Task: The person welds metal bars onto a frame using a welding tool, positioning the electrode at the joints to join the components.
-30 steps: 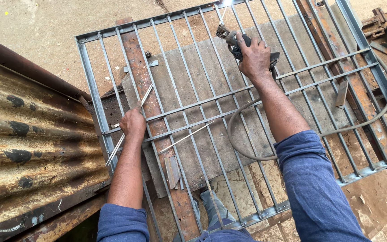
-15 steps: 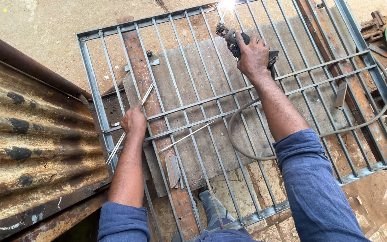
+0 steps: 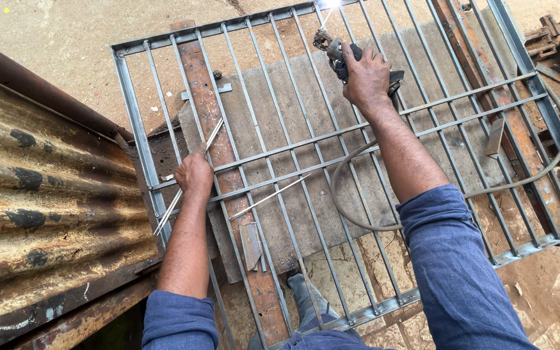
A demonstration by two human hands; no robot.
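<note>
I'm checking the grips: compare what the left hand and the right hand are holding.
The left hand holds thin, loose welding rods slanting across the metal grille; the right hand grips a bulky electrode holder trailing a cable. The rods rest idle, while the holder's tip sparks brightly at the grille's top edge. Both hands are closed over the grille.

Even, soft daylight, faint shadows; sharp focus throughout; blown-out white glare at welding arc [image 3: 329, 3], far edge.

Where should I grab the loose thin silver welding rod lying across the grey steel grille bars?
Probably the thin silver welding rod at its lower left end, from above: it lies flat and slanted across the grey steel grille bars, beside the left hand.
</note>
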